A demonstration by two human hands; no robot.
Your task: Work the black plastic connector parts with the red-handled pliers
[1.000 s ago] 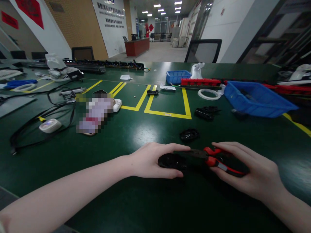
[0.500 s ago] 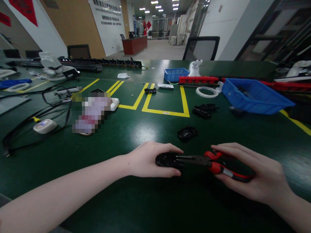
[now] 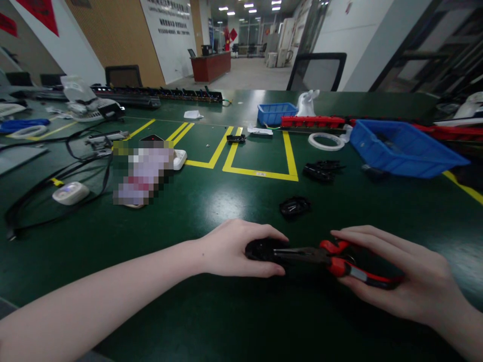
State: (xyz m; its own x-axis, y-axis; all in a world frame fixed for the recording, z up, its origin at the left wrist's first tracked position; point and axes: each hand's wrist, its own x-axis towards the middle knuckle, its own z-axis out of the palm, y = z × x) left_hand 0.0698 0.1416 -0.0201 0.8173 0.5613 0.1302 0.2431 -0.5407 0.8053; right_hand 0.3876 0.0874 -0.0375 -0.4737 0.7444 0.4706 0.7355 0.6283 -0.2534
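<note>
My left hand (image 3: 239, 249) is closed around a dark, rounded plastic part (image 3: 260, 250), thumb on the near side and fingers on the far side. In my right hand (image 3: 407, 266) are red-and-black needle-nose pliers (image 3: 339, 266), gripped by the handles. Their long metal jaws point left and reach onto the black part; whether they pinch anything there I cannot tell. A similar black part (image 3: 295, 206) lies on the table just beyond my hands. More black pieces (image 3: 322, 171) sit farther back on the right.
Yellow tape (image 3: 260, 174) marks rectangles on the green table (image 3: 211, 322). A blue bin (image 3: 403, 151) stands at the right, with a white ring (image 3: 326, 142) beside it. A blurred-out phone (image 3: 145, 176), a white device (image 3: 71, 193) and black cables (image 3: 26, 216) lie at the left.
The whole view has shifted slightly, with the hands and table things a little farther right in it. Both hands keep their holds; the pliers' jaws still reach the black part.
</note>
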